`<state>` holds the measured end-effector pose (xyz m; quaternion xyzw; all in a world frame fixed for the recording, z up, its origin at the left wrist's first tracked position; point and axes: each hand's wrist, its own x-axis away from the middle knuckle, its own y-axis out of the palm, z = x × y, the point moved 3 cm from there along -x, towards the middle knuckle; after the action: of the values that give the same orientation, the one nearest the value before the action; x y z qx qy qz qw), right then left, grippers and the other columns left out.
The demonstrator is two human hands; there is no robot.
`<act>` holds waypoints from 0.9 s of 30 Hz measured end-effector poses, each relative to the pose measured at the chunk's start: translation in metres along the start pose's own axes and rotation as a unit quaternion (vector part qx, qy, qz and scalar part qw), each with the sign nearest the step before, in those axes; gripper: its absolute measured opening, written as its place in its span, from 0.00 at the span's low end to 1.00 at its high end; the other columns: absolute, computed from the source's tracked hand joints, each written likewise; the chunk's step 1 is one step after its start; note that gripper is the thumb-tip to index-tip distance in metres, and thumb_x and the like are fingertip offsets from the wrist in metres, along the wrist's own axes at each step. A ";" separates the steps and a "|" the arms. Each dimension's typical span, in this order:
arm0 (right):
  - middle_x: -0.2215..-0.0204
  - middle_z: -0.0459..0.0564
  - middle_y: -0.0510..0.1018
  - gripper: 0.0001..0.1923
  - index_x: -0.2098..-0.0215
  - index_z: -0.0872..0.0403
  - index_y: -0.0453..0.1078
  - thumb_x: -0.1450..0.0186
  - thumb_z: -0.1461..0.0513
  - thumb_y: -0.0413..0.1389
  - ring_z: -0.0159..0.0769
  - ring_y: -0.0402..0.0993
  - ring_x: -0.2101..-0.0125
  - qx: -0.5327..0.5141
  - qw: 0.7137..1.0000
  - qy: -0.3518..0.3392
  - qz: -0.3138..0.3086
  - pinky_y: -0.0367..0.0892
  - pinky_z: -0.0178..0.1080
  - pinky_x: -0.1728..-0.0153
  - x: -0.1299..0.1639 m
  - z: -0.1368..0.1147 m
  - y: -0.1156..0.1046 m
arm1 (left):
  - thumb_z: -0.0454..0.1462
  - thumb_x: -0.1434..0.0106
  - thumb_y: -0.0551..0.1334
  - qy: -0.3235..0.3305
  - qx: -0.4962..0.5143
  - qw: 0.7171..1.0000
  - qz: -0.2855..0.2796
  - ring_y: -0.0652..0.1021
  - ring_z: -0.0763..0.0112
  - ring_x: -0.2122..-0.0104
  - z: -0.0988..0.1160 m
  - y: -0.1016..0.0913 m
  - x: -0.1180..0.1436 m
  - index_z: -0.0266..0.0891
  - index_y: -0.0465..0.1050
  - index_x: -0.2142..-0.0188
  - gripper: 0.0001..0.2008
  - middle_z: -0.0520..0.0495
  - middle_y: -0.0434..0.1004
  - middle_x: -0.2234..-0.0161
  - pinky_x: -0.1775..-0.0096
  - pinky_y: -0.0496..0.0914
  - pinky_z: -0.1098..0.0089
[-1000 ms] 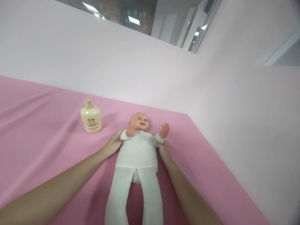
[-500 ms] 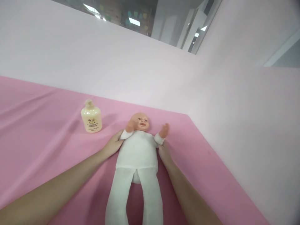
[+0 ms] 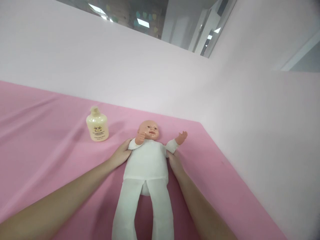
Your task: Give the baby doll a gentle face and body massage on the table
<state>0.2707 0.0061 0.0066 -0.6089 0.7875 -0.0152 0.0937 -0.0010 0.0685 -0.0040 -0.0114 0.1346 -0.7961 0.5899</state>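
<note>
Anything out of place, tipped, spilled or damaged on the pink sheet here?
Nothing stands out. The doll lies on its back on the pink sheet, the left hand and right hand against its sides under the arms. The cream pump bottle stands upright, apart from the doll, with no spill. The sheet shows a few soft creases.

A pink, slightly creased sheet covers the surface (image 3: 45, 140) before me. A doll (image 3: 146, 166) in white lies on its back at lower centre, and a cream pump bottle (image 3: 97, 125) stands upright to its upper left, well apart.
</note>
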 end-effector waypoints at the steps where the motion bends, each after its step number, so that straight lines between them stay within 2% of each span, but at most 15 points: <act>1: 0.54 0.53 0.85 0.20 0.54 0.51 0.78 0.36 0.49 0.57 0.51 0.79 0.50 -0.010 1.000 0.016 -0.005 0.70 0.50 0.47 -0.001 0.003 0.000 | 0.41 0.39 0.63 -0.001 -0.005 1.000 -0.001 0.75 0.50 0.40 0.000 0.000 0.000 0.44 0.69 0.39 0.27 0.44 0.75 0.39 0.40 0.70 0.52; 8: 0.48 0.54 0.82 0.26 0.48 0.51 0.77 0.40 0.47 0.61 0.51 0.75 0.43 -0.036 0.996 0.067 0.040 0.67 0.49 0.41 -0.008 0.024 -0.006 | 0.41 0.39 0.63 -0.004 -0.013 1.000 0.001 0.76 0.51 0.41 -0.001 0.000 -0.001 0.43 0.69 0.41 0.26 0.44 0.76 0.40 0.42 0.70 0.54; 12: 0.49 0.53 0.83 0.21 0.52 0.48 0.78 0.37 0.47 0.57 0.52 0.75 0.44 -0.002 0.998 0.061 0.027 0.67 0.52 0.41 -0.003 0.014 -0.003 | 0.41 0.40 0.63 -0.005 -0.003 1.000 0.000 0.76 0.51 0.41 -0.003 0.001 -0.001 0.43 0.68 0.39 0.28 0.44 0.75 0.39 0.42 0.71 0.54; 15: 0.52 0.54 0.84 0.20 0.54 0.51 0.79 0.35 0.49 0.54 0.52 0.77 0.48 0.035 0.998 0.046 0.010 0.68 0.50 0.44 0.002 0.002 0.001 | 0.40 0.40 0.63 -0.002 -0.003 1.000 0.000 0.76 0.52 0.42 -0.003 0.000 -0.001 0.43 0.69 0.39 0.28 0.44 0.76 0.40 0.42 0.71 0.54; 21: 0.46 0.55 0.81 0.25 0.46 0.56 0.76 0.35 0.53 0.52 0.49 0.75 0.48 0.047 0.999 0.021 -0.010 0.67 0.48 0.45 0.005 -0.006 0.005 | 0.40 0.40 0.62 -0.002 -0.009 1.000 0.010 0.77 0.52 0.42 0.001 -0.001 0.001 0.43 0.70 0.40 0.27 0.45 0.77 0.41 0.42 0.71 0.54; 27: 0.51 0.55 0.83 0.23 0.50 0.55 0.77 0.34 0.50 0.53 0.51 0.76 0.50 0.049 0.998 0.039 -0.005 0.66 0.50 0.46 0.007 -0.009 0.004 | 0.39 0.40 0.62 -0.003 -0.015 1.000 0.004 0.76 0.52 0.41 0.005 0.000 0.002 0.44 0.70 0.40 0.27 0.44 0.76 0.40 0.42 0.70 0.53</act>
<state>0.2636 -0.0008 0.0139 -0.6063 0.7859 -0.0783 0.0926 -0.0005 0.0659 0.0004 -0.0220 0.1447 -0.7919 0.5929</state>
